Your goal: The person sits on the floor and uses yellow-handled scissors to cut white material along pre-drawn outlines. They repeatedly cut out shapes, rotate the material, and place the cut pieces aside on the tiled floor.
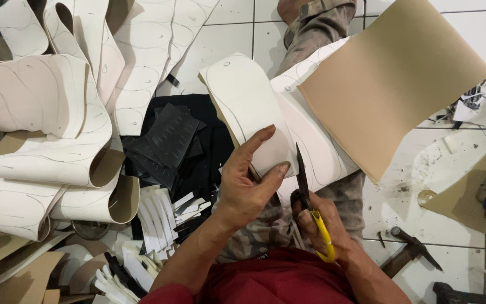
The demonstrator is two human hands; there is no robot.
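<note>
My left hand (248,180) grips the near edge of a large flexible sheet (254,95), white on one side with drawn curved outlines. Its far end folds over and shows a tan underside (389,79). My right hand (322,225) holds scissors (310,202) with yellow handles and dark blades. The blades point up along the sheet's edge beside my left thumb. The sheet lies across my lap over patterned trousers.
Rolled white-and-tan sheets (46,129) pile up at the left. Black scraps (170,141) and white cut strips (158,219) lie beside my knee. A hammer (409,250) rests on the white tiled floor (400,197) at the right, near a tan offcut (462,191).
</note>
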